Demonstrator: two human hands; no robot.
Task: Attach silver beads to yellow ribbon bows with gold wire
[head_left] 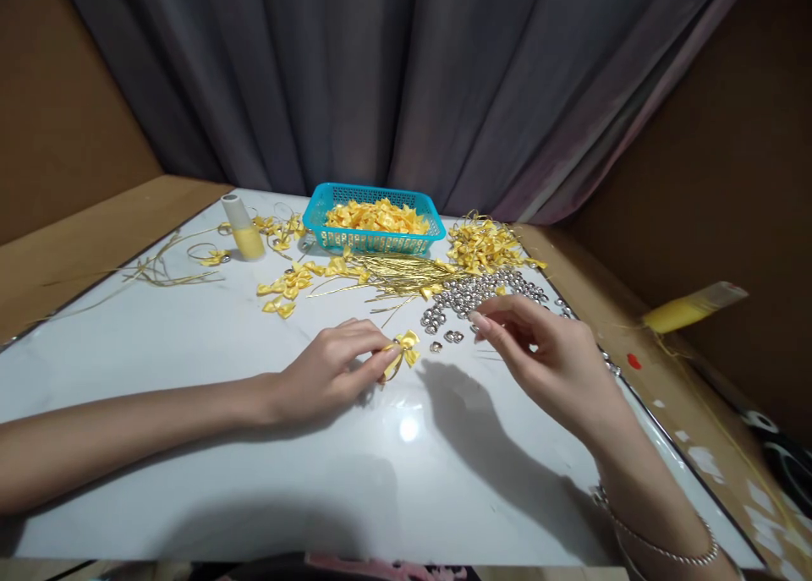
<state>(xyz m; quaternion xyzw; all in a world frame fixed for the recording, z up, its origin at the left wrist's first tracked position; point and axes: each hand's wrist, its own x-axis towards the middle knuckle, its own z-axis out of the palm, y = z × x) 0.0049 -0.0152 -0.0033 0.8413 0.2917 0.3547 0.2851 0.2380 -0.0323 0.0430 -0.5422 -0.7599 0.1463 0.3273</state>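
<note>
My left hand (333,365) rests on the white table, thumb and fingers pinched on a yellow ribbon bow (409,344). A bit of gold cord hangs from the bow's underside. To the right, my right hand (551,357) is raised over the table, thumb and fingertips closed together. Whether anything small sits between those fingertips I cannot make out. Just beyond them spreads a heap of silver beads (466,295), with a few loose beads (453,337) lying between the two hands. Cut gold cords (406,272) lie in a bundle behind.
Yellow bows fill a blue basket (374,239) at the back; more bows (485,243) are piled to its right. A yellow thread spool (247,238) stands at left. Another spool (691,308) and dark-handled scissors (787,463) are at right, beyond the table edge.
</note>
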